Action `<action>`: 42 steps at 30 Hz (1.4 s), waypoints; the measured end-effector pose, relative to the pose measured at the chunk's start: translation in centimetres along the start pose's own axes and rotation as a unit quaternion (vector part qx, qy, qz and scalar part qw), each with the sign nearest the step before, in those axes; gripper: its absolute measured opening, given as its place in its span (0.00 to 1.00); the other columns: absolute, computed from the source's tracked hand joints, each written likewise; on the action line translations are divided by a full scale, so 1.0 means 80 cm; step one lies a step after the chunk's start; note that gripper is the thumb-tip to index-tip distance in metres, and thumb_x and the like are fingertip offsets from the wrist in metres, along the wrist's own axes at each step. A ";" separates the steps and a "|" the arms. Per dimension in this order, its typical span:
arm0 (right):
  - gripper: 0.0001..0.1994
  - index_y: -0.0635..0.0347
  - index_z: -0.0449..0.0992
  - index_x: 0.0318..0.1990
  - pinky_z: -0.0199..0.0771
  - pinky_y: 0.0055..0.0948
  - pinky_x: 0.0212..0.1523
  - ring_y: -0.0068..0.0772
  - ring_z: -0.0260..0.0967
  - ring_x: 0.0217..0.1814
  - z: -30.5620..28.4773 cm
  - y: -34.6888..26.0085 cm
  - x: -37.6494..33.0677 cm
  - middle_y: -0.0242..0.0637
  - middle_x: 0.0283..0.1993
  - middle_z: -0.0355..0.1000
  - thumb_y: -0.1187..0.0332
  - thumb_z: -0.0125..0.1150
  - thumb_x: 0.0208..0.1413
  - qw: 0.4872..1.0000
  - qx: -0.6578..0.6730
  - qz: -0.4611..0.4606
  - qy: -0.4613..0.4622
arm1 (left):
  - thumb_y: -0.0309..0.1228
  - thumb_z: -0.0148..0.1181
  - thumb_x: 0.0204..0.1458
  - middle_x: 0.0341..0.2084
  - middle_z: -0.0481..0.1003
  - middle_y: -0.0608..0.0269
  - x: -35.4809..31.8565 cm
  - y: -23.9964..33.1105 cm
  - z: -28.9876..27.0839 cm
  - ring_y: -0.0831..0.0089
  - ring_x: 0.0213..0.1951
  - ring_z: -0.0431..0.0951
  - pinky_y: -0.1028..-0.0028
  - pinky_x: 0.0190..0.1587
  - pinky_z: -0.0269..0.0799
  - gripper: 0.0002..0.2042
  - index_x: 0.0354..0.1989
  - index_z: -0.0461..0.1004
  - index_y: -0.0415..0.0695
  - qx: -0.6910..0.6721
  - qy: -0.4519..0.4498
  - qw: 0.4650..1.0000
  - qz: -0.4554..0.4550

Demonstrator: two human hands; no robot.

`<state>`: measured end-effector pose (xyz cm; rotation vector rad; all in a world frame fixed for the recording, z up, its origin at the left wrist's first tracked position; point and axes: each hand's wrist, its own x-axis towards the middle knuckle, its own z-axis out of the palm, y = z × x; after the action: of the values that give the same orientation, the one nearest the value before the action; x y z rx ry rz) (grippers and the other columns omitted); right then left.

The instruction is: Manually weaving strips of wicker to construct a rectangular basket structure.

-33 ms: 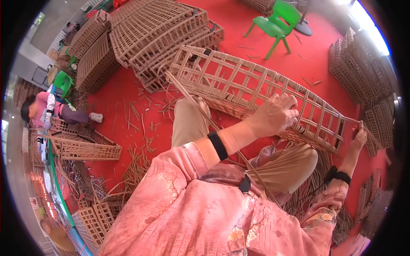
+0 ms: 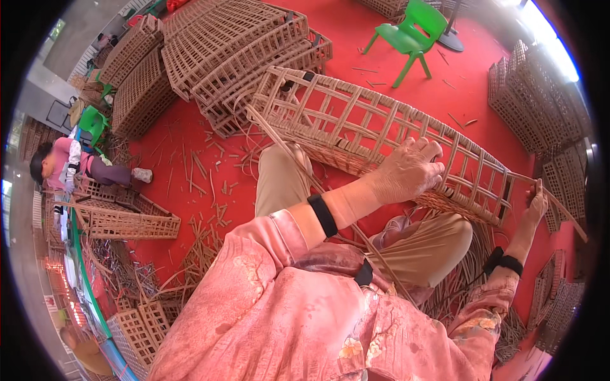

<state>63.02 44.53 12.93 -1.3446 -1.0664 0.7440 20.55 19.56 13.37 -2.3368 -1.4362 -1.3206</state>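
A long woven cane basket [image 2: 381, 101] lies slanting across my knees, its open lattice side facing up. My left hand [image 2: 410, 166] rests on its middle, fingers curled round the near edge and slats. Beyond the basket's right end, my right hand [image 2: 537, 200] is closed in a pinch on a thin cane strip [image 2: 567, 218], which runs from the basket's corner past my fingers and sticks out to the right. Another long strip [image 2: 274, 136] comes off the left end and passes under my left forearm toward my lap.
Stacked lattice baskets [image 2: 235, 44] stand at far left, more baskets [image 2: 530, 101] at right. A green chair [image 2: 413, 38] is on the red floor [image 2: 356, 38]. Cane offcuts litter the floor. At left, another person [image 2: 63, 159] bends over a basket [image 2: 127, 223].
My right hand has shifted very slightly right, and the strip's free end now shows sharply, stretched out to the right. My left hand and the basket stay put. The other person's arm has moved slightly.
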 end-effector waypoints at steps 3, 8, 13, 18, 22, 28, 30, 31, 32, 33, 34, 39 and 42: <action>0.12 0.52 0.78 0.32 0.62 0.18 0.15 0.17 0.68 0.19 -0.037 0.029 -0.020 0.22 0.23 0.72 0.55 0.67 0.59 0.995 -0.005 0.068 0.074 | 0.34 0.68 0.46 0.41 0.73 0.63 0.019 -0.009 -0.039 0.59 0.45 0.75 0.58 0.48 0.70 0.11 0.36 0.80 0.43 0.039 -0.012 0.998 0.043; 0.14 0.51 0.79 0.32 0.65 0.18 0.17 0.18 0.70 0.19 -0.034 0.068 -0.034 0.25 0.23 0.75 0.52 0.69 0.57 0.988 0.060 0.101 0.103 | 0.45 0.70 0.46 0.56 0.75 0.60 -0.001 -0.188 -0.180 0.60 0.59 0.72 0.58 0.61 0.66 0.26 0.53 0.77 0.47 0.209 -0.107 0.968 -0.087; 0.13 0.50 0.81 0.33 0.63 0.17 0.17 0.17 0.69 0.18 -0.052 0.061 0.004 0.24 0.24 0.75 0.52 0.69 0.57 0.995 0.016 0.069 0.074 | 0.43 0.67 0.54 0.56 0.74 0.63 -0.049 -0.276 -0.288 0.70 0.60 0.70 0.70 0.63 0.63 0.27 0.61 0.72 0.48 -0.184 -0.193 0.825 -0.499; 0.13 0.49 0.82 0.35 0.58 0.17 0.15 0.15 0.68 0.19 -0.083 0.079 0.063 0.22 0.24 0.75 0.51 0.68 0.57 0.995 -0.013 0.070 0.069 | 0.30 0.65 0.56 0.49 0.78 0.67 -0.087 -0.248 -0.261 0.78 0.49 0.76 0.75 0.54 0.71 0.21 0.59 0.73 0.44 -0.222 -0.103 0.884 -0.398; 0.14 0.50 0.83 0.37 0.56 0.17 0.17 0.16 0.68 0.20 -0.166 0.056 0.143 0.24 0.28 0.78 0.51 0.64 0.60 0.991 -0.065 0.057 0.100 | 0.28 0.66 0.53 0.42 0.77 0.67 -0.095 -0.159 -0.231 0.78 0.42 0.77 0.75 0.48 0.74 0.16 0.51 0.78 0.41 -0.258 -0.108 0.879 -0.387; 0.21 0.63 0.80 0.40 0.68 0.24 0.19 0.20 0.72 0.25 -0.138 -0.022 0.093 0.32 0.31 0.78 0.50 0.63 0.60 0.834 -0.549 -0.025 -0.049 | 0.29 0.63 0.56 0.41 0.78 0.57 -0.126 -0.098 -0.206 0.66 0.43 0.80 0.72 0.45 0.76 0.14 0.50 0.78 0.38 -0.072 -0.027 0.961 -0.266; 0.19 0.63 0.81 0.47 0.74 0.24 0.27 0.23 0.75 0.33 -0.078 -0.066 0.033 0.34 0.36 0.79 0.54 0.63 0.61 0.875 -0.426 -0.222 -0.056 | 0.27 0.61 0.58 0.41 0.78 0.55 -0.125 -0.098 -0.201 0.62 0.44 0.80 0.69 0.46 0.77 0.12 0.49 0.78 0.39 -0.003 -0.024 0.972 -0.234; 0.17 0.61 0.80 0.52 0.76 0.22 0.36 0.25 0.77 0.40 -0.044 -0.086 -0.002 0.35 0.42 0.79 0.59 0.62 0.62 0.866 -0.344 -0.338 -0.130 | 0.27 0.61 0.58 0.41 0.78 0.55 -0.121 -0.101 -0.196 0.62 0.44 0.80 0.69 0.46 0.77 0.12 0.49 0.78 0.39 -0.014 -0.027 0.973 -0.230; 0.15 0.58 0.81 0.52 0.76 0.23 0.43 0.24 0.77 0.43 0.062 -0.145 -0.114 0.33 0.46 0.79 0.62 0.61 0.62 0.913 -0.350 -0.174 -0.117 | 0.28 0.61 0.58 0.41 0.78 0.56 -0.123 -0.102 -0.200 0.62 0.43 0.80 0.69 0.46 0.77 0.12 0.49 0.78 0.40 0.010 -0.039 0.974 -0.224; 0.14 0.56 0.81 0.52 0.76 0.26 0.46 0.24 0.76 0.46 0.120 -0.179 -0.199 0.33 0.48 0.79 0.64 0.61 0.62 0.925 -0.304 -0.155 -0.168 | 0.28 0.61 0.58 0.41 0.78 0.56 -0.120 -0.104 -0.198 0.62 0.43 0.80 0.70 0.45 0.77 0.12 0.49 0.78 0.40 0.023 -0.050 0.977 -0.206; 0.14 0.56 0.81 0.51 0.76 0.28 0.47 0.26 0.77 0.45 0.178 -0.195 -0.263 0.36 0.48 0.79 0.66 0.64 0.59 0.865 -0.346 -0.267 -0.246 | 0.29 0.61 0.58 0.40 0.78 0.57 -0.128 -0.106 -0.209 0.64 0.42 0.81 0.70 0.44 0.78 0.13 0.50 0.78 0.41 0.023 -0.047 0.976 -0.214; 0.24 0.59 0.74 0.57 0.67 0.42 0.60 0.46 0.70 0.58 0.299 -0.199 -0.419 0.46 0.54 0.74 0.63 0.67 0.53 0.746 -0.244 -0.387 -0.484 | 0.26 0.62 0.55 0.40 0.79 0.58 -0.117 -0.098 -0.223 0.65 0.43 0.80 0.71 0.47 0.76 0.14 0.50 0.78 0.40 -0.083 -0.075 0.960 -0.257; 0.24 0.61 0.71 0.58 0.64 0.45 0.60 0.49 0.69 0.58 0.328 -0.167 -0.449 0.48 0.53 0.73 0.63 0.64 0.55 0.711 -0.257 -0.413 -0.508 | 0.24 0.62 0.54 0.41 0.79 0.58 -0.112 -0.093 -0.213 0.66 0.44 0.80 0.71 0.50 0.75 0.15 0.51 0.78 0.39 -0.094 -0.081 0.955 -0.269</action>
<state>23.60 20.44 17.43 -0.6001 -2.6930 0.4478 2.66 9.31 15.08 -2.2982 -2.2076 -1.4563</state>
